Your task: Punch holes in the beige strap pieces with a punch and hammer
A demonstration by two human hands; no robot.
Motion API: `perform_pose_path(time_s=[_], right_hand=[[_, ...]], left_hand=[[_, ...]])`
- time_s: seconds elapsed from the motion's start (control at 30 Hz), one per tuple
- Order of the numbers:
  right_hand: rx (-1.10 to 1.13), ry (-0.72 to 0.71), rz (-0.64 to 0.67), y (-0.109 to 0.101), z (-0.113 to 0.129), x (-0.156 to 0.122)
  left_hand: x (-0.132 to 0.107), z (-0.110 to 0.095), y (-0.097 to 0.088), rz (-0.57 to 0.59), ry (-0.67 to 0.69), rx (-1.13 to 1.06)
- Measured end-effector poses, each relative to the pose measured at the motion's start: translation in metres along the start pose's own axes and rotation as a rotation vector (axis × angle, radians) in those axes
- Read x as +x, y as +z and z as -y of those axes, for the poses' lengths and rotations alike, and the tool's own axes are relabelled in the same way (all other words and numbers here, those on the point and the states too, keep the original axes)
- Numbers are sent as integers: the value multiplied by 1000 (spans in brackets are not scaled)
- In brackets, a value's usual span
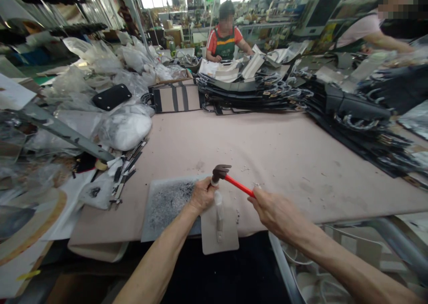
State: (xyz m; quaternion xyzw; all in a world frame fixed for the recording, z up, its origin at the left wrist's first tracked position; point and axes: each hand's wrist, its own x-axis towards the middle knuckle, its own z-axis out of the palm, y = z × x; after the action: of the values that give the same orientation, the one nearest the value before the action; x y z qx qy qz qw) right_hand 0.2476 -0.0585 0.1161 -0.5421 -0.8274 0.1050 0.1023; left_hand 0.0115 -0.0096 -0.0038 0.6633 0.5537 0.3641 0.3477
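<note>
My right hand [274, 208] is closed round the red handle of a claw hammer [239, 186]. The hammer's dark head rests on or just over the top of a short punch [214, 183], which my left hand [203, 195] grips upright. My fingers cover most of the punch, and its lower tip is hidden. Below my hands, a beige panel with rounded corners [229, 237] overhangs the table's front edge. A strap in clear plastic [219, 215] runs down its middle. Under my left hand lies a worn grey board [155, 210], pitted and dark-speckled.
Small scraps dot the beige tabletop [267, 143]. Stacked dark bag pieces [247, 96] line the back, with more black pieces [354, 112] at right. Plastic-wrapped bundles [125, 125] and a slanted metal bar [67, 132] crowd the left. A person [224, 39] works across the table.
</note>
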Motion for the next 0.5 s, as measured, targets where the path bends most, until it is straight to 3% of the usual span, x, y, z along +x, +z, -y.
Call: perform_pose_path(time_s=[0.07,0.17,0.33,0.5], right_hand=[[-19,58,-7,1,-3,0],[34,143,-125,-3,3,-1],[62,96,118,10,2,-8],[212,342,164,45,-32,-12]], left_hand=[[0,0,0,-1,11,-8],[0,0,0,2,35,-21],[-1,-1,1,-9,1,-7],[0,-1,0,-24,32,-35]])
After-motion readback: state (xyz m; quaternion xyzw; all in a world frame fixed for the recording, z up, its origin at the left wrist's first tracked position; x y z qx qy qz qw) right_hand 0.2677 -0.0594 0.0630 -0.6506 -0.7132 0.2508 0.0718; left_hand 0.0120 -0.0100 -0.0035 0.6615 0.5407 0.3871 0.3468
